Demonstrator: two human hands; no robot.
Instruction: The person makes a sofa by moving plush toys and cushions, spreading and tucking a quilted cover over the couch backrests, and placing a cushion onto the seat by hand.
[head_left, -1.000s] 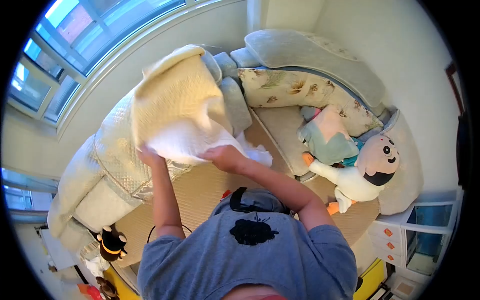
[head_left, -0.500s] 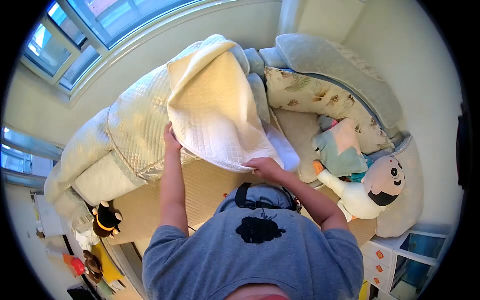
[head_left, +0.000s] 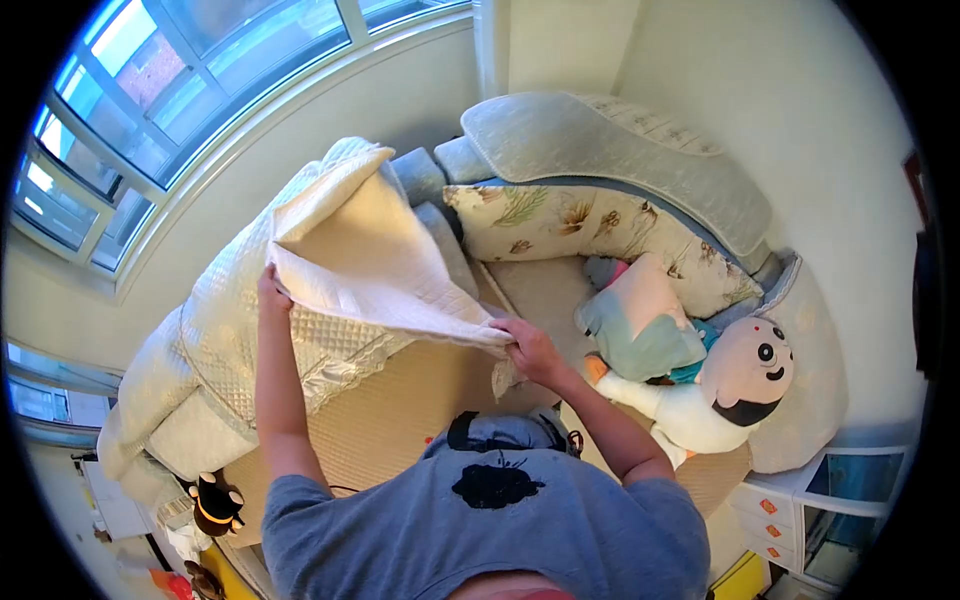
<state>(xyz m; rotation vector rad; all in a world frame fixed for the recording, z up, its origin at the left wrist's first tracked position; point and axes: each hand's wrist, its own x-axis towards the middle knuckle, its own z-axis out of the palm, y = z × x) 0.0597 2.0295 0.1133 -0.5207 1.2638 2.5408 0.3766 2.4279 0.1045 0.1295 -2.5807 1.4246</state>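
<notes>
A cream quilted sofa cover (head_left: 365,285) is stretched between my two hands, with its far part lying up over the sofa back. My left hand (head_left: 274,289) is closed on its near left edge. At its near right corner, my right hand (head_left: 533,352) pinches the fabric, and a bit of cloth hangs below. The cover's middle sags, and its upper left edge is folded over. Beneath and to the left, another light quilted cover (head_left: 215,325) with a ruffled edge lies over the sofa back.
On the sofa's right lie a floral cushion (head_left: 590,230), a pastel pillow (head_left: 645,315) and a large white plush doll (head_left: 690,410). A dark plush toy (head_left: 215,505) sits at the left. The tan seat (head_left: 390,400) runs in front of me. Windows (head_left: 200,90) line the wall behind.
Both hands have spread wider apart, my left hand moving left, and the cover's near edge is pulled tauter. The camera view has turned to the right.
</notes>
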